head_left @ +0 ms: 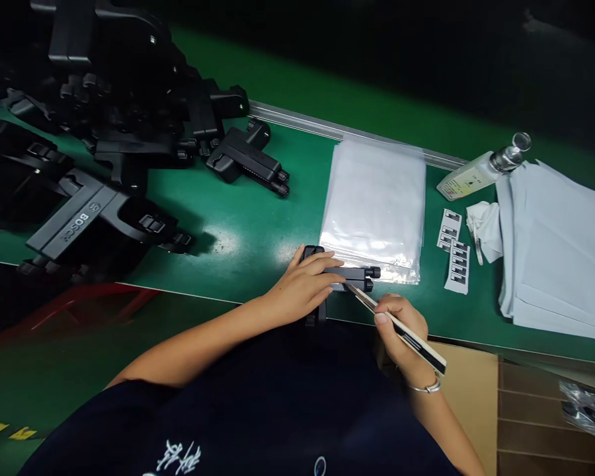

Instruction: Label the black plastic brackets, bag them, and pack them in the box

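Observation:
My left hand [305, 285] lies over a black T-shaped plastic part [357, 273] near the table's front edge and holds it down, its fingers across the body. Some of the part is hidden under the hand. In my right hand [401, 324] is a utility knife [416, 344] with a pale handle and dark slot, gripped between thumb and fingers. The blade points up and left, its tip at the part's side close to my left fingertips. Whether the tip touches the plastic I cannot tell. Just beyond the part lies a stack of clear plastic bags [374, 198].
Black plastic parts [133, 99] are piled at the left, one marked BOSCH [79, 221]. On the right are a pump bottle [480, 173], label strips [457, 266], crumpled tissue [486, 228] and white sheets [565, 244]. A cardboard box [469, 390] stands below the table edge.

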Motion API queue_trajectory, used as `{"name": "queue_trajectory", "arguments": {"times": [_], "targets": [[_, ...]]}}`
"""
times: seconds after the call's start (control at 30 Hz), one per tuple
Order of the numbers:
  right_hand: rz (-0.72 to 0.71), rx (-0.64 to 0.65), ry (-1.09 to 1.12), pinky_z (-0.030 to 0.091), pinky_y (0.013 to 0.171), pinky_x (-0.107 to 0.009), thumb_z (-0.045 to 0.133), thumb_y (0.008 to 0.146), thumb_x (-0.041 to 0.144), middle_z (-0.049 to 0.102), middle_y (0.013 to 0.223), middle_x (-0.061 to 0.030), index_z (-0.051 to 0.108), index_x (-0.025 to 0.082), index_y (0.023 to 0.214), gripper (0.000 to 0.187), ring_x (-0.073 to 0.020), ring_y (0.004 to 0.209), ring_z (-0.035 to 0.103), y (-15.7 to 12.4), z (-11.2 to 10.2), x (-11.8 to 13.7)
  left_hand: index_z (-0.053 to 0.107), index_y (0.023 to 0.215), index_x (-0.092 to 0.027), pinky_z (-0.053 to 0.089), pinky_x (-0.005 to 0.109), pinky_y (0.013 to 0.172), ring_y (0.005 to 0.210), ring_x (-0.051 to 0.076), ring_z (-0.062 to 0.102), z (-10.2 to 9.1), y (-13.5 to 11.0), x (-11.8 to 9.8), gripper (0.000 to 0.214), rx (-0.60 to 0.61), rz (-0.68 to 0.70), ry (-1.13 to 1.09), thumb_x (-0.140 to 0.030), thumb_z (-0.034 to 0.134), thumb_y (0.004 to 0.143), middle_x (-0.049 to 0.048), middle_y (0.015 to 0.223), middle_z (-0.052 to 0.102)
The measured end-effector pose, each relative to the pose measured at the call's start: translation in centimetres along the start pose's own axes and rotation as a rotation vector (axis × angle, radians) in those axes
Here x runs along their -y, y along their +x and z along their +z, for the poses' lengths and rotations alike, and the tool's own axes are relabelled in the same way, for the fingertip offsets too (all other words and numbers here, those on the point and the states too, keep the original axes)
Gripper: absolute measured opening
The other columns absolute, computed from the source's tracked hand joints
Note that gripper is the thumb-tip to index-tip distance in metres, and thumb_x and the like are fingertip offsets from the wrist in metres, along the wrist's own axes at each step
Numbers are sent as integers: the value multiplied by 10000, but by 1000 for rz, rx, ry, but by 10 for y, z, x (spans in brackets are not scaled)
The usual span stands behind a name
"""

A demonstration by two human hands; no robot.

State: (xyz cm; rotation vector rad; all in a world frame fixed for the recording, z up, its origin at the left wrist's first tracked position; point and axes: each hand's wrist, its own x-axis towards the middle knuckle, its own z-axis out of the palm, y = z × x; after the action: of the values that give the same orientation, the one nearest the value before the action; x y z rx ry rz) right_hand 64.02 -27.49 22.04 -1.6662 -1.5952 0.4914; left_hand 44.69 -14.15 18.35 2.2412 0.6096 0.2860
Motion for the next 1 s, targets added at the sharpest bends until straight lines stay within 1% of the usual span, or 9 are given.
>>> {"name": "queue_trajectory", "arguments": {"times": [0.1,0.27,0.37,0.47,0.53,0.63,0.73,0.8,1.0], "targets": [[-48,-38,33,487,646,-287,549,894,225,612,682,31,585,251,842,68,-148,654,606,-3,-6,-4,668,1135,-253,105,653,1190,1389,268,427,-1,-1,-2,307,-11,16,15,-151,438,959,62,1347,607],[135,-479,-344,521,715,-355,524,915,331,666,844,-33,618,232,952,141,-202,771,640,-2,-60,-62,678,1001,-246,144,674,1169,1292,280,526,4,2,5,226,-63,82,93,-202,459,964,74,1231,652],[263,-387,-549,526,804,-401,505,910,314,674,962,-87,624,207,1051,214,-244,907,625,0,-108,-102,665,906,-241,195,654,1165,1192,255,591,9,9,10,204,-101,150,123,-212,468,952,62,1154,670],[255,-401,-578,526,750,-375,472,900,222,651,888,-80,638,209,1073,240,-236,847,605,3,-129,-115,634,835,-236,218,632,1166,1086,221,630,14,12,11,234,-157,169,145,-208,434,954,47,1096,677],[225,-443,-563,524,742,-369,401,936,198,632,898,-83,613,205,1141,296,-229,842,599,5,-118,-104,621,831,-239,207,615,1176,1059,214,637,18,11,12,238,-194,180,163,-202,420,952,42,1077,682],[158,-408,-486,532,790,-335,408,982,250,638,960,-67,602,219,1112,236,-196,892,618,5,-68,-67,619,889,-254,197,601,1184,1060,234,639,22,7,20,202,-242,225,207,-207,431,943,50,1065,688],[51,-169,-365,519,799,-228,623,905,364,661,891,37,652,272,915,96,-122,853,620,11,-6,-27,614,958,-260,224,643,1150,1073,287,631,21,3,31,152,-246,253,264,-219,471,921,79,1083,682],[15,35,-322,486,880,-277,669,873,401,666,953,15,670,244,903,160,-146,907,585,17,24,-12,608,975,-261,232,671,1126,1064,308,628,19,3,34,130,-233,260,294,-225,500,913,90,1088,676],[68,129,-346,384,1027,-364,585,926,361,639,955,-25,679,222,913,169,-187,960,516,18,39,5,615,913,-224,241,665,1116,1061,289,612,18,0,6,172,-292,135,254,-227,451,962,103,1053,664]]}}
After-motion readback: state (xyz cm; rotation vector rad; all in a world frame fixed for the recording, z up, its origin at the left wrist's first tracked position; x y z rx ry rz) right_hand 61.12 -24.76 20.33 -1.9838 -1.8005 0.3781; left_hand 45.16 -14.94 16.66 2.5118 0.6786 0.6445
